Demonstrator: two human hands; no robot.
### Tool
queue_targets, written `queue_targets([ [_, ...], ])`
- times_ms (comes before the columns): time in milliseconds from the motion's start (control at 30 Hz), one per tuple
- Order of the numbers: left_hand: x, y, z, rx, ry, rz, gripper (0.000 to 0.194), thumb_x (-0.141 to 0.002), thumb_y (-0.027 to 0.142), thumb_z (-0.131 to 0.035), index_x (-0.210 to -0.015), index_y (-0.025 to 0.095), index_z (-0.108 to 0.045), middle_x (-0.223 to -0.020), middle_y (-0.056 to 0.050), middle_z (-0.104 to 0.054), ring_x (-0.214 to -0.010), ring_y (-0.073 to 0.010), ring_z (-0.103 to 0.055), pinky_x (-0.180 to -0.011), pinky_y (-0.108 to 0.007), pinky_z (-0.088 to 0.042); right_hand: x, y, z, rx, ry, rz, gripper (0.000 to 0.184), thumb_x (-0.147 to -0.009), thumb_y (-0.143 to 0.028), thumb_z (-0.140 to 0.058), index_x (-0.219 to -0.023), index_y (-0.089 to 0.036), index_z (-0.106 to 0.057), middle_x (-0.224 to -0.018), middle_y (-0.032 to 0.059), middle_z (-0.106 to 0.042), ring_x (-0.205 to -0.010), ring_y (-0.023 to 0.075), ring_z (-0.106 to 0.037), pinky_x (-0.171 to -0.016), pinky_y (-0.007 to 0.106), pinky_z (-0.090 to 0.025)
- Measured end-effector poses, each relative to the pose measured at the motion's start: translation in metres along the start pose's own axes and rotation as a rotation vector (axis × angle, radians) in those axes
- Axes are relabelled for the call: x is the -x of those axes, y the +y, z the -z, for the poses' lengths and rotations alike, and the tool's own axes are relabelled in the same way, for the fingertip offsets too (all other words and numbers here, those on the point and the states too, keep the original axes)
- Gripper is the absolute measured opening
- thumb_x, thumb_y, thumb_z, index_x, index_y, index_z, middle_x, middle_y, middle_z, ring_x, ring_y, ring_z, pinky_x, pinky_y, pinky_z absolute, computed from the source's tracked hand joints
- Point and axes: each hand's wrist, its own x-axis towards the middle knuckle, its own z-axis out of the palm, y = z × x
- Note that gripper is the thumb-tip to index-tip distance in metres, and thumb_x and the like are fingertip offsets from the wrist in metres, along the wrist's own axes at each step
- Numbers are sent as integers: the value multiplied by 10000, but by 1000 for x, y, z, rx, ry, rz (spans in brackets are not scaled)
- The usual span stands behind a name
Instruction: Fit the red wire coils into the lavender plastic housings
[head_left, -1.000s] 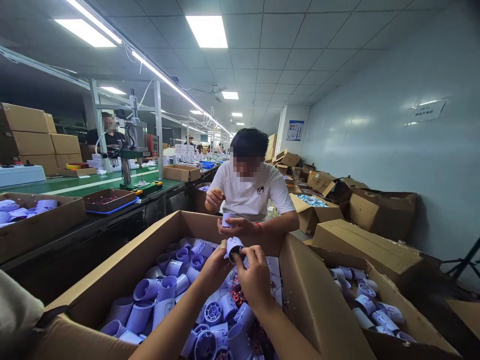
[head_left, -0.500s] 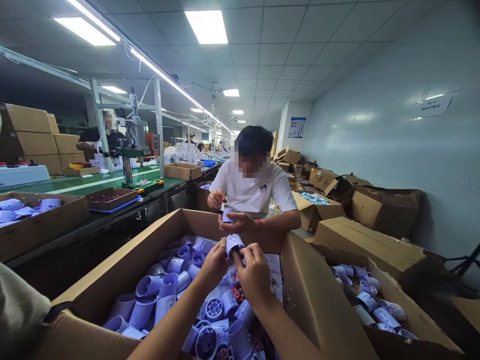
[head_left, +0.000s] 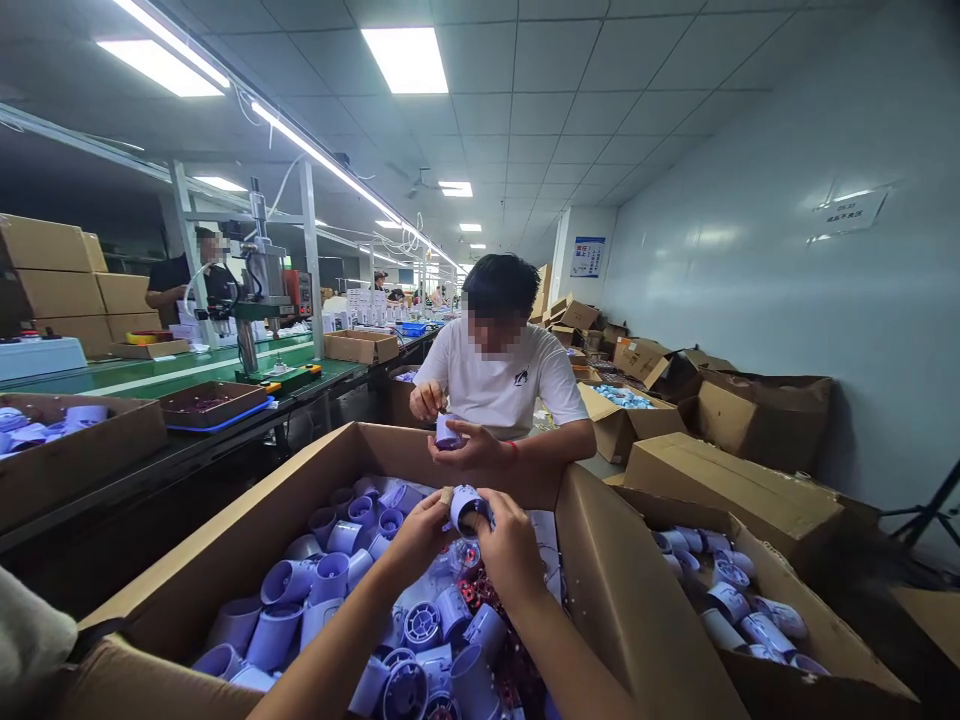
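A short white plastic cylinder (head_left: 466, 500) with dark printing is held above a big cardboard box, its open end tipped toward me. My left hand (head_left: 416, 535) grips its left side with closed fingers; a small tan patch shows at the fingertips, and I cannot tell what it is. My right hand (head_left: 513, 540) closes on the cylinder's right rim, with fingers at the dark opening. Below lie many similar cylinders (head_left: 330, 577), some with a spoked end (head_left: 422, 625), and small red parts (head_left: 480, 590).
The cardboard box (head_left: 622, 580) has high walls around my forearms. Opposite, a co-worker (head_left: 510, 390) in a white shirt handles another cylinder (head_left: 448, 432). An open box of cylinders (head_left: 765, 610) stands right; a green conveyor (head_left: 142, 372) with a press (head_left: 259, 290) runs left.
My hands and the cylinder have moved slightly down, and the cylinder's opening has turned a little more toward me. The co-worker's cylinder is slightly lower and tilted. The view has shifted slightly.
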Motion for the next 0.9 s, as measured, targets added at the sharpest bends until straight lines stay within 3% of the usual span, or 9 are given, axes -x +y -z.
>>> queue_targets([
  [167,-1,-6,3,-52,38,40,329,-574,401,-782,-744,170,-621,-679,15,-568,-602,-100,-497,-565,-198,-392,4,-3,-5,88,16,-38,229,-733,-9,-458,-752,-224,-535,-774,20,-610,-725,198,-600,-637,280,-421],
  [400,-3,-16,2,-16,88,15,334,-595,429,-765,-753,178,-610,-672,27,-576,-601,-97,-508,-543,-189,-388,11,2,-27,127,129,-54,270,-739,0,-376,-808,-235,-490,-813,35,-557,-717,203,-589,-609,283,-430],
  [600,-4,-24,4,8,137,54,316,-607,410,-752,-776,189,-603,-674,24,-586,-621,-112,-528,-552,-193,-402,7,8,-27,-84,134,-149,235,-698,-24,-428,-779,-232,-503,-795,40,-567,-737,212,-611,-659,311,-492],
  [733,-8,-26,7,-54,88,42,335,-616,417,-742,-810,173,-621,-725,-10,-617,-668,-134,-558,-578,-206,-423,6,26,-34,-293,13,-213,315,-689,-84,-515,-970,-201,-596,-934,80,-645,-911,231,-636,-804,355,-507],
  [833,-18,-22,16,-228,83,79,432,-691,529,-643,-923,165,-625,-865,-66,-647,-693,-166,-595,-598,-256,-459,2,39,-44,-554,-96,-352,340,-679,-153,-583,-1015,-192,-622,-989,83,-681,-954,232,-643,-848,373,-503],
  [900,-26,-16,28,-527,216,61,450,-791,561,-485,-960,165,-617,-921,-93,-643,-725,-199,-620,-620,-297,-477,-4,47,-41,-732,-59,-531,242,-671,-213,-619,-912,-185,-635,-863,75,-697,-816,239,-669,-755,398,-537],
])
